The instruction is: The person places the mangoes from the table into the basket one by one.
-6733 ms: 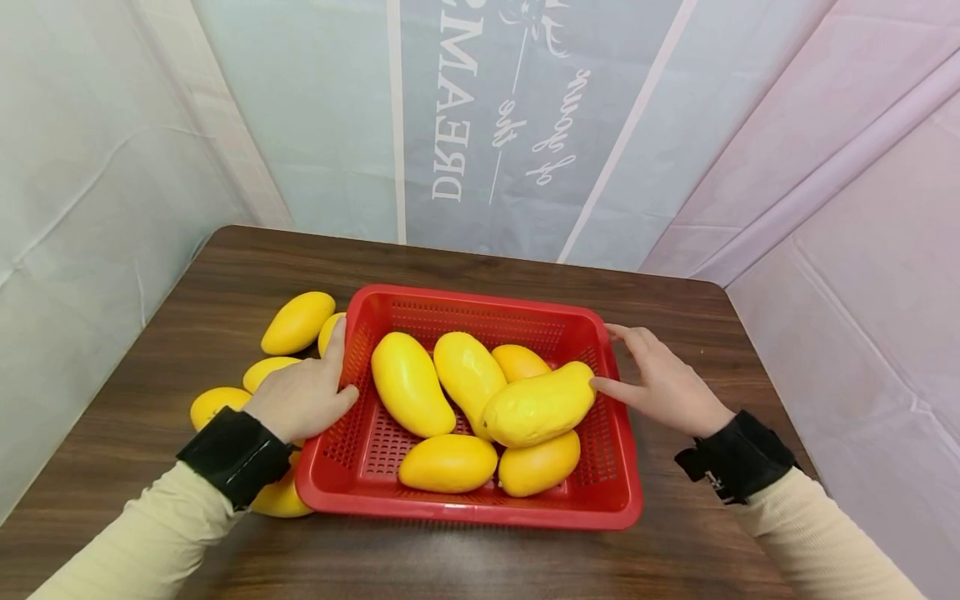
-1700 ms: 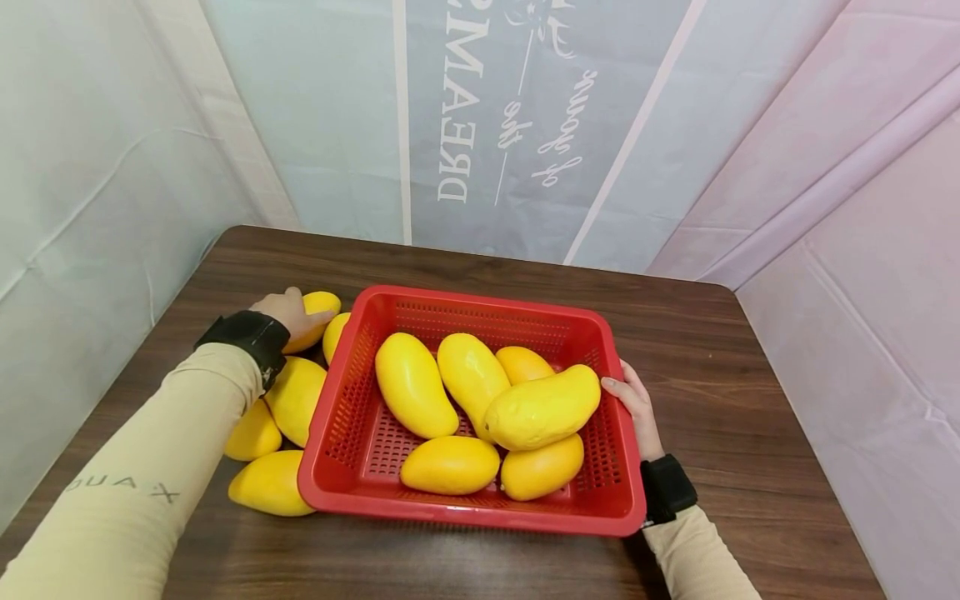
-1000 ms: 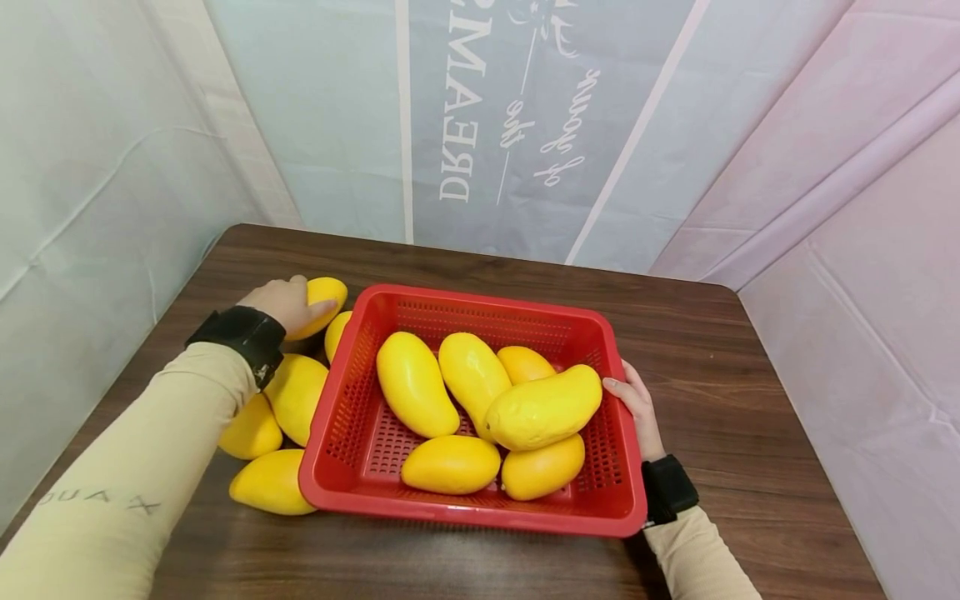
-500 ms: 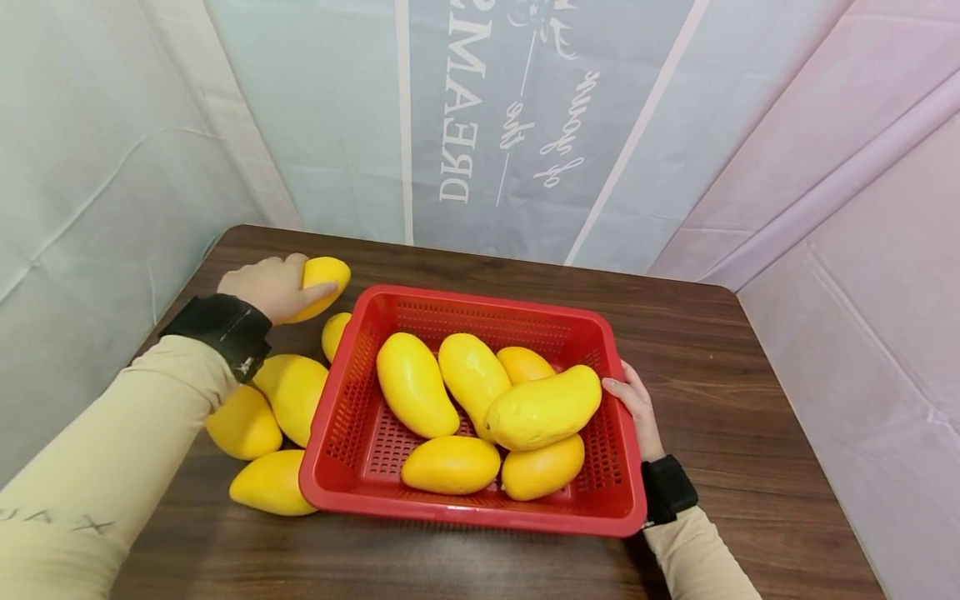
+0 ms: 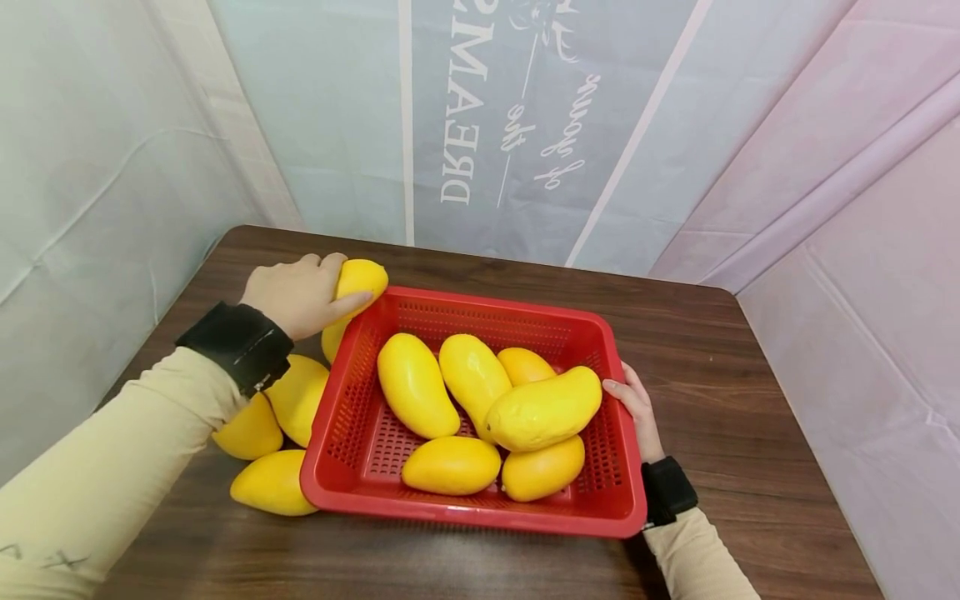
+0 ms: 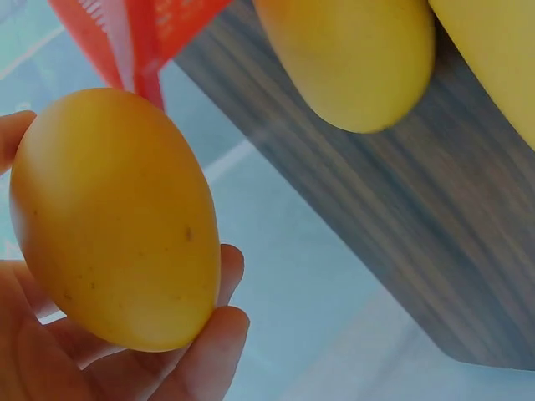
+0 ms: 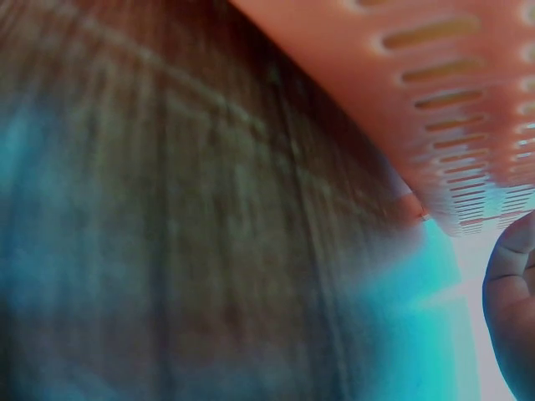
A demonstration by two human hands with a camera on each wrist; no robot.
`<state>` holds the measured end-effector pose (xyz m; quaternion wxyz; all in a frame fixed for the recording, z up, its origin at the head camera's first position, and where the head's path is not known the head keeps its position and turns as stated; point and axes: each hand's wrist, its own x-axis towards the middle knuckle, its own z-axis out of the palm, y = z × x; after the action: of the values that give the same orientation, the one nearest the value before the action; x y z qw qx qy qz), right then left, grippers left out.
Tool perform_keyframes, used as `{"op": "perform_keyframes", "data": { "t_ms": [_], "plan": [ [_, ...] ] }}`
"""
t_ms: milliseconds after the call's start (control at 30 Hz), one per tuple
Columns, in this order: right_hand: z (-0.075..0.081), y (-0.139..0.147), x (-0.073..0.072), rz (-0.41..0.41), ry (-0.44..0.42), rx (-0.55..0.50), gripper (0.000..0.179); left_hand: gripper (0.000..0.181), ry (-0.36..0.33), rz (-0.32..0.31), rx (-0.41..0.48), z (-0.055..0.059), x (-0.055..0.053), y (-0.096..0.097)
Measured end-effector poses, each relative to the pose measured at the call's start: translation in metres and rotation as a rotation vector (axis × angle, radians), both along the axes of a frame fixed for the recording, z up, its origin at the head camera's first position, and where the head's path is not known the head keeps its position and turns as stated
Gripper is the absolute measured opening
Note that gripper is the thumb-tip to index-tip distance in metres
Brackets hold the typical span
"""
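Note:
My left hand grips a yellow mango above the far left corner of the red plastic basket. In the left wrist view the thumb and fingers wrap round that mango, off the table. My right hand holds the basket's right side, its thumb on the rim and the other fingers partly hidden outside. Several mangoes lie in the basket, among them a long one resting on others. The right wrist view shows the slotted basket wall and only part of the hand.
Left of the basket, several more mangoes lie on the dark wooden table, including one near the front and one against the basket's side. Another mango is partly hidden behind the rim. Fabric curtains surround the table.
My left hand left the basket's side, took a mango from the far left, lifted it and moved it right to the basket's corner. My right hand shifted nearer along the rim, then stayed.

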<state>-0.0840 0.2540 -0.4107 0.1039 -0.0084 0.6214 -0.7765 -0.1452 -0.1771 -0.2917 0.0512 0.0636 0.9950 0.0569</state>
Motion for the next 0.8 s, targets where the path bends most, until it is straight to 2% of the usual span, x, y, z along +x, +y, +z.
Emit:
{"op": "perform_keyframes", "data": {
  "t_ms": [200, 333, 567, 800],
  "plan": [
    [0.0, -0.001, 0.0, -0.004, -0.002, 0.004, 0.035, 0.071, 0.015, -0.059, -0.016, 0.002, 0.007, 0.011],
    [0.0, -0.001, 0.0, -0.007, -0.006, 0.012, 0.035, 0.072, 0.047, -0.129, -0.044, 0.001, 0.013, 0.018],
    [0.0, 0.0, -0.001, -0.004, 0.011, 0.01, 0.038, 0.07, 0.119, -0.294, -0.109, 0.002, 0.029, 0.034],
    [-0.001, -0.001, -0.001, -0.006, 0.01, 0.016, 0.038, 0.066, 0.199, -0.505, -0.152, -0.005, 0.043, 0.046]
  ]
}}
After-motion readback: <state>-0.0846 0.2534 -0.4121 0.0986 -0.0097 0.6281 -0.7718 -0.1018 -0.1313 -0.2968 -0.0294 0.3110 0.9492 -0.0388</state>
